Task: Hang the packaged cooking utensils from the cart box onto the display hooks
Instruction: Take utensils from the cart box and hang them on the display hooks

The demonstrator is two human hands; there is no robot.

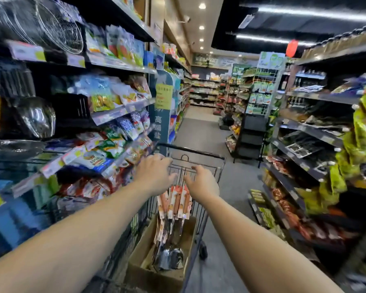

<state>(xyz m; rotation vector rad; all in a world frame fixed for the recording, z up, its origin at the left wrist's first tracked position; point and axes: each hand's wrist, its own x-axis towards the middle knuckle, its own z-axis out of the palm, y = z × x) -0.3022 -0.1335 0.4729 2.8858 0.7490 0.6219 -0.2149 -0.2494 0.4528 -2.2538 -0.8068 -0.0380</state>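
Observation:
A bundle of packaged cooking utensils (179, 203), in orange and white card sleeves with steel spatula heads at the bottom, hangs upright over the open cardboard box (156, 273) in the shopping cart (201, 153). My left hand (154, 176) grips the bundle's top from the left. My right hand (203, 183) grips it from the right, thumb toward the packs. The lower ends of the utensils still reach into the box. Steel kitchenware (36, 119) hangs on the display at the far left, blurred.
Snack shelves (114, 115) run along the left of the aisle, close to the cart. More stocked shelves (311, 132) line the right side. A black rack with green packets (258, 106) stands ahead on the right. Grey floor (201, 132) stretches ahead.

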